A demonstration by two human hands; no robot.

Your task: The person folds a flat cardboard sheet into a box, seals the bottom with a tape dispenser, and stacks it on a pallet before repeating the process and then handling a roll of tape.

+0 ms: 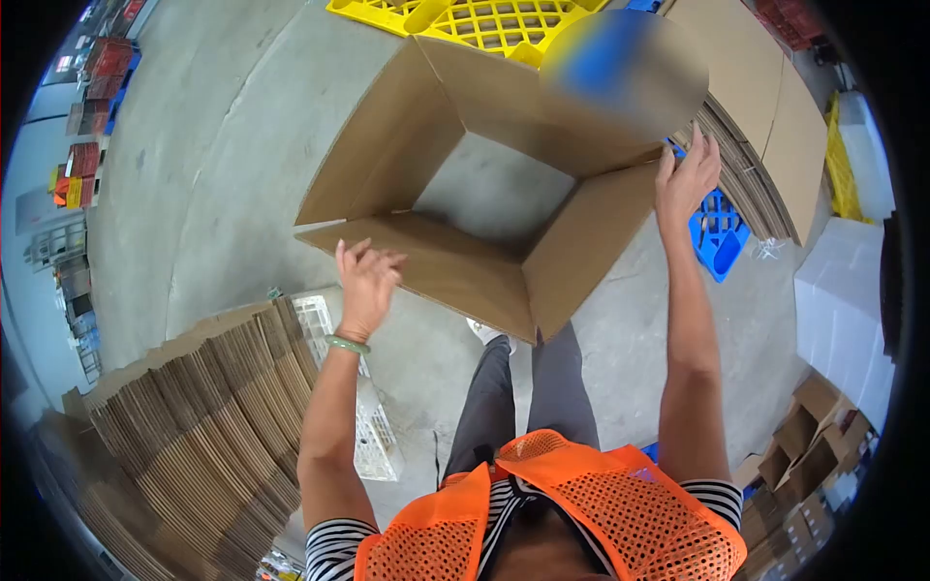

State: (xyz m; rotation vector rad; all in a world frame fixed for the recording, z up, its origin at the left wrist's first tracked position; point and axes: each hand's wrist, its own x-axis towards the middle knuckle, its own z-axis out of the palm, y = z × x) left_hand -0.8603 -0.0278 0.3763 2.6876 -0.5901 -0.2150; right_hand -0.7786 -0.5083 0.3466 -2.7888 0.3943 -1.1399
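A brown cardboard box (pixel 591 247) is unfolded into a four-sided frame in front of me, with grey floor visible through its bottom. At its left near corner, my left hand (pixel 369 286) has its fingers apart and slightly bent at the panel edge; a green bangle (pixel 347 344) is round that wrist. My right hand (pixel 690 181) is at the box's right corner, thumb and fingers spread beside the edge. Whether either palm presses on the cardboard is hard to tell. A blurred patch covers part of the box's far right side.
Stacked flat cardboard (pixel 208 421) stands at the lower left beside a white plastic pallet (pixel 376 436). More flat cardboard (pixel 751 87) lies on a blue pallet (pixel 719 237) to the right. A yellow pallet (pixel 494 24) is beyond the box. White blocks (pixel 845 300) stand far right.
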